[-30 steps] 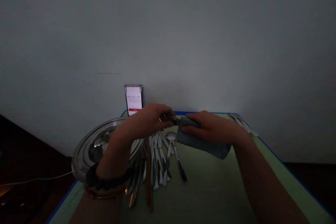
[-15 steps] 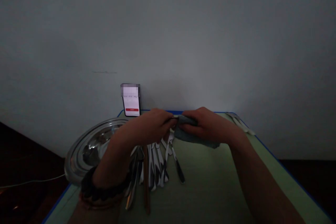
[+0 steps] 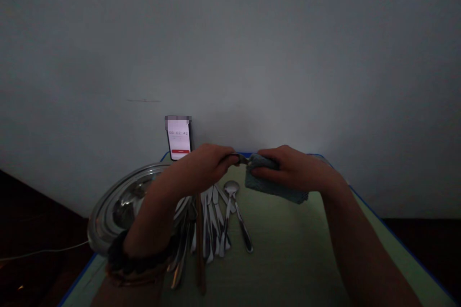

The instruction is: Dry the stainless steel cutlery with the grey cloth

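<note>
Since half a second ago, the right hand point(image 3: 288, 165) has drawn slightly away from the left hand point(image 3: 212, 165), baring more of the metal utensil point(image 3: 242, 159) between them. It is held above the table point(image 3: 291, 244): the left fingers pinch one end, while the right fingers grip a folded blue-grey cloth point(image 3: 276, 189) pressed around the other part, hiding its tip. Just below the gap between the fingers, two spoons point(image 3: 231, 187) lie with their bowls together, handles spreading towards the person. Left of these, below the left fingers, are a row of cutlery point(image 3: 212, 225) and brown chopsticks point(image 3: 200, 254). Farther left of the fingers, partly behind the left forearm, sits a shiny metal basin point(image 3: 99, 223). Beyond the left hand, a lit phone point(image 3: 179, 140) leans against the grey wall point(image 3: 252, 57).
</note>
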`<move>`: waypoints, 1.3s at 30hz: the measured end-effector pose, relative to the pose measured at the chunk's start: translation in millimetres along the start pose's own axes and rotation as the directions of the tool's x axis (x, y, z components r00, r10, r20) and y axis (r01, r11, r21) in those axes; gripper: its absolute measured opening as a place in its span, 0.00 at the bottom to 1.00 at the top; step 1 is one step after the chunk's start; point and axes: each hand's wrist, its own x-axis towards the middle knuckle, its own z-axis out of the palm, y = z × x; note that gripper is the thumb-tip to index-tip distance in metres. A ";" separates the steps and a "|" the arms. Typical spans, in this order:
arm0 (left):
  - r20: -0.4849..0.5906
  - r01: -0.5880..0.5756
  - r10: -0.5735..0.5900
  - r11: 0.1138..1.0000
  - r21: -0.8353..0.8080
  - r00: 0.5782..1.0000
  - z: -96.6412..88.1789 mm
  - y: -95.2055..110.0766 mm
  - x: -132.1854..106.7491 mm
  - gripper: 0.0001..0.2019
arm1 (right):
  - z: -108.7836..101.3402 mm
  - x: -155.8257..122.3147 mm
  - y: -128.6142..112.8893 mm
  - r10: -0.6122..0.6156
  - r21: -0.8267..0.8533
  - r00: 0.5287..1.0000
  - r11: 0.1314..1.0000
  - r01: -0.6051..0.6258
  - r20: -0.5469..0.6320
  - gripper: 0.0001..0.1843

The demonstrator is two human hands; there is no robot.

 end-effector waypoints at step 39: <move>0.139 0.087 -0.068 0.986 -0.141 0.988 -1.0 12.5 -1.1 0.20 | 4.9 4.4 -5.9 -0.010 0.058 1.000 0.998 0.009 0.012 0.12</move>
